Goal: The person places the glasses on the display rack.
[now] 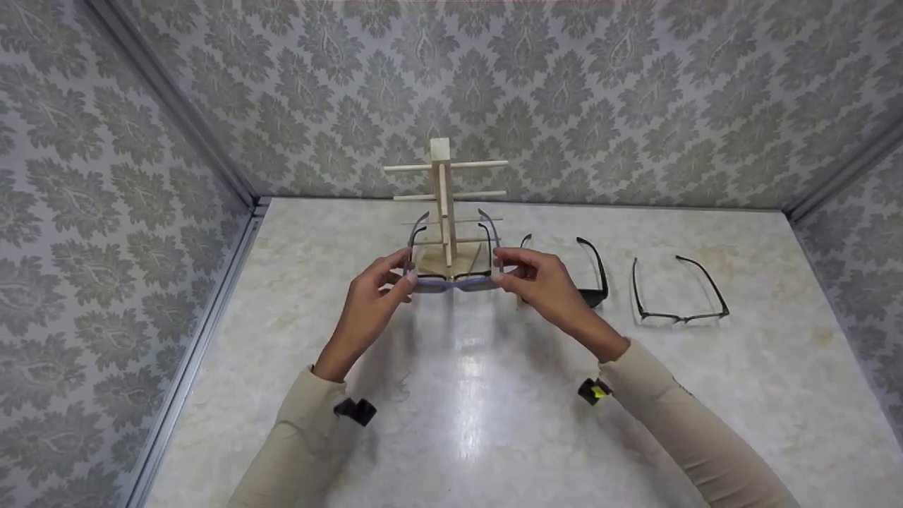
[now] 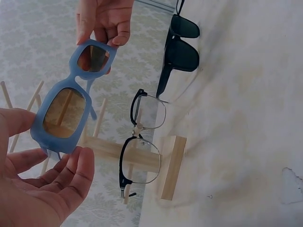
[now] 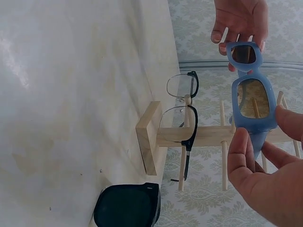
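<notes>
Blue-framed sunglasses [image 1: 451, 284] [image 2: 57, 115] [image 3: 255, 101] with open temples are held between both hands, in front of a wooden stand [image 1: 441, 152] [image 2: 173, 168] [image 3: 149, 138]. My left hand [image 1: 374, 300] [image 2: 47, 184] pinches one end of the frame by its hinge; my right hand [image 1: 550, 289] [image 3: 267, 175] pinches the other end. Black-and-metal half-rim glasses [image 2: 122, 163] [image 3: 189, 142] rest on the stand's lowest pegs, below the blue pair in the wrist views.
Dark sunglasses [image 1: 601, 282] [image 2: 182, 53] [image 3: 127, 205] lie on the table [image 1: 465, 409] right of the stand. Farther right are thin black-framed glasses [image 1: 719, 300]. Patterned walls [image 1: 494, 92] enclose the table's back and sides.
</notes>
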